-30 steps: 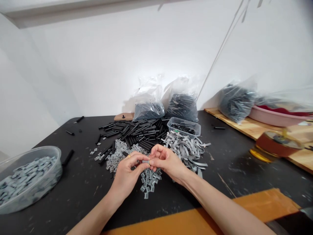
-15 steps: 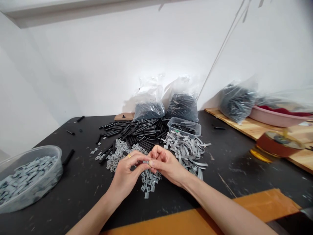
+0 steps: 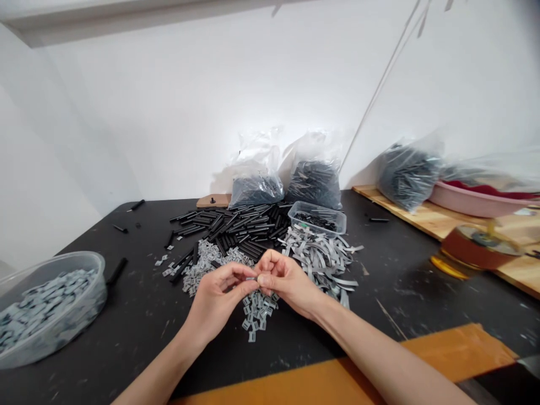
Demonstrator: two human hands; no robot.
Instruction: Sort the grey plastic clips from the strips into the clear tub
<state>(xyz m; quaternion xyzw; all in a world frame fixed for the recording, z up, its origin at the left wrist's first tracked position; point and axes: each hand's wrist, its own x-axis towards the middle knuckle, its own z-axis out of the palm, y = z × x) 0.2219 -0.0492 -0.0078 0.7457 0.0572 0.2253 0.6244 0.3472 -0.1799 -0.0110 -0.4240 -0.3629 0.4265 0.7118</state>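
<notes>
My left hand [image 3: 217,301] and my right hand [image 3: 287,283] meet at the middle of the black table [image 3: 371,281]. Their fingertips both pinch a small grey plastic piece [image 3: 252,278], mostly hidden by the fingers. Just below them lies a loose heap of small grey plastic clips [image 3: 257,311], and a second heap [image 3: 202,271] sits beyond my left hand. Grey plastic strips [image 3: 320,261] spread beyond my right hand. Neither hand touches these heaps.
Black rods [image 3: 236,228] lie heaped behind the hands, by a clear box [image 3: 317,218]. A clear tub [image 3: 63,261] of grey parts stands at left. Filled plastic bags [image 3: 256,188] line the back. A wooden board [image 3: 405,216] holds a pink basin [image 3: 476,199].
My left hand has turned slightly, and its ring no longer shows. Both hands still pinch the small grey piece at nearly the same spot.
</notes>
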